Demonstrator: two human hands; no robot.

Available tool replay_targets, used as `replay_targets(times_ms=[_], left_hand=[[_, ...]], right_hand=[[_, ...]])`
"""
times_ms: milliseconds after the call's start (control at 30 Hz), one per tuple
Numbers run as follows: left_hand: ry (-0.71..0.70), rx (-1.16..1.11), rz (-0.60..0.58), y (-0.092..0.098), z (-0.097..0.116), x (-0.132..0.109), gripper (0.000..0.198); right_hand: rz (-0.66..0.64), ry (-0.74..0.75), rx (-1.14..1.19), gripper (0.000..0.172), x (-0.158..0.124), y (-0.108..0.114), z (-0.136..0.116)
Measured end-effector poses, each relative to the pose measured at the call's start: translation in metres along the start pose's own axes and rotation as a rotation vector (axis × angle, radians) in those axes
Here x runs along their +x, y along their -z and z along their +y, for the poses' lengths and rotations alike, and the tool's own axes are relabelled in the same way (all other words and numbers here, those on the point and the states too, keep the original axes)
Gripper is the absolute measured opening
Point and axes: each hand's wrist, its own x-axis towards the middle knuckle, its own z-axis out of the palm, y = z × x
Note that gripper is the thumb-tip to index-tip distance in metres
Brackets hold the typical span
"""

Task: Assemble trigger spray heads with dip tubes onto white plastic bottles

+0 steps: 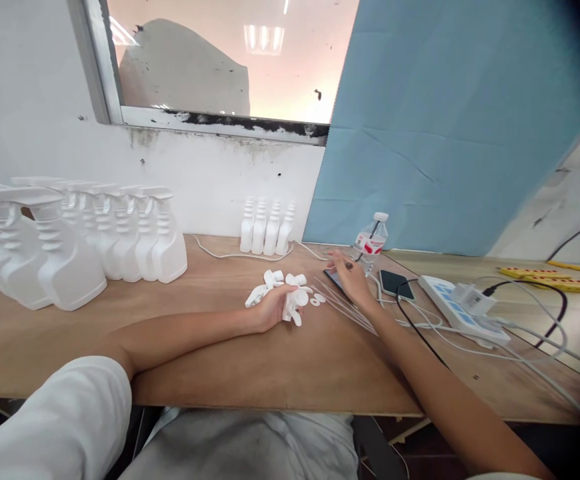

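Note:
My left hand (pixel 271 311) is closed around a white spray trigger head (pixel 296 301), just above the wooden table. More white trigger heads (pixel 269 283) lie right beside its fingers, partly hidden. My right hand (pixel 349 275) is over a dark phone (pixel 339 285), with its fingers curled together. A small dark spot shows at its fingers; what it belongs to is unclear. Between the hands lie small white rings (pixel 316 300) and several thin clear tubes (pixel 350 312).
White spray-bottle bodies (pixel 73 270) stand at the left, with smaller white bottles (pixel 267 230) by the wall. A labelled water bottle (pixel 371 241) is behind my right hand. Another phone (pixel 397 285), a power strip (pixel 457 310) and tangled cables fill the right side of the table (pixel 270 373).

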Motion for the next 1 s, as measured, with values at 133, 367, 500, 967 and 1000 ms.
replay_targets(times_ms=[133,367,500,967,1000], left_hand=[[-0.077,0.145,0.053,0.013,0.001,0.004,0.034],[-0.145,0.218,0.134,0.034,0.014,0.022,0.036],[-0.095,0.196,0.101,0.048,0.02,0.024,0.039],[-0.135,0.298,0.3,0.057,0.024,0.028,0.036],[-0.137,0.3,0.313,0.057,0.024,0.029,0.035]], right_hand=[[-0.066,-0.016,-0.011,0.062,-0.005,0.003,-0.012],[-0.236,-0.072,-0.101,0.062,-0.012,-0.01,-0.012],[-0.408,-0.094,0.075,0.048,-0.015,-0.022,-0.006],[-0.299,0.264,0.127,0.036,-0.048,-0.02,-0.045],[-0.312,0.325,0.049,0.034,-0.05,-0.022,-0.044]])
